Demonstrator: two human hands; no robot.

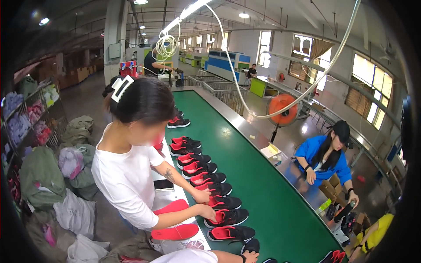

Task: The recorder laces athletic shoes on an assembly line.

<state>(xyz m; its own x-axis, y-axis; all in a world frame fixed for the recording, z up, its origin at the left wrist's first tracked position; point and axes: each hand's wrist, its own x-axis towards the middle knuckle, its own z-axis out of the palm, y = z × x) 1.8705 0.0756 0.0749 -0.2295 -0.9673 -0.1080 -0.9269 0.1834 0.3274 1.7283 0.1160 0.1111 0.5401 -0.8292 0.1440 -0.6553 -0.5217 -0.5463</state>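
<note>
At the lower edge a white-sleeved arm reaches right, and my left hand (251,257), with a black band at its wrist, grips the near end of a black shoe (250,246). Its fingers are partly cut off by the picture edge. My right hand is out of view. Beyond my left hand stand several black shoes with red linings, among them a nearby shoe (232,234), in a row along the green conveyor belt (263,184). Two red insoles (175,232) lie on the white ledge left of the belt.
A co-worker in white (127,166) leans over the ledge, both hands at the shoes. Across the belt, a person in blue (322,153) holds a dark object. Filled sacks (76,215) crowd the left floor. An orange fan (283,109) stands beyond the belt; a cable (302,94) hangs overhead.
</note>
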